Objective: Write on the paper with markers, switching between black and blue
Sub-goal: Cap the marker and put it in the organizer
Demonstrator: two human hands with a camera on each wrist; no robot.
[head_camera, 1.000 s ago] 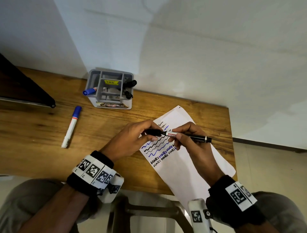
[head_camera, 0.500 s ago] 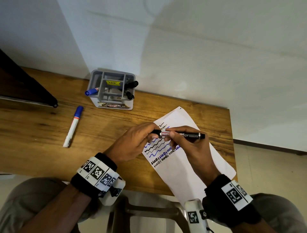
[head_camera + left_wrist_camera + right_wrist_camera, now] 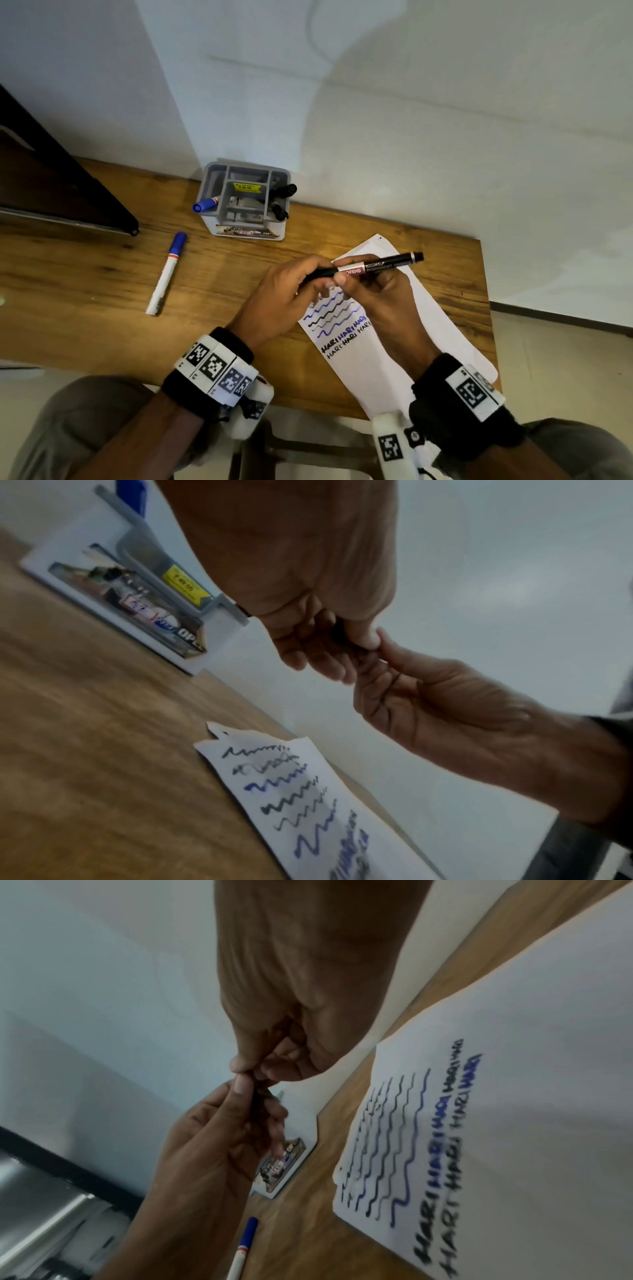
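Both hands hold a black marker (image 3: pixel 376 265) level above the white paper (image 3: pixel 438 329), which bears black and blue wavy lines and lettering. My left hand (image 3: pixel 320 279) pinches the marker's black cap end. My right hand (image 3: pixel 342 274) grips the barrel by its red and white label. The cap sits against the barrel. In the left wrist view the left hand's fingertips (image 3: pixel 346 645) meet the right hand (image 3: pixel 428 696) over the paper (image 3: pixel 291 791). A blue marker (image 3: pixel 168 274), capped, lies on the desk to the left.
A grey desk organizer (image 3: pixel 219 171) stands at the back by the wall, with a blue marker (image 3: pixel 205 205) and black markers (image 3: pixel 284 192) in it. A dark object (image 3: pixel 51 192) covers the desk's far left. The desk's right edge (image 3: pixel 486 308) lies just past the paper.
The hands have drawn together, closing the small gap between cap and barrel. The marker has risen slightly, and its rear end now tilts up to the right.
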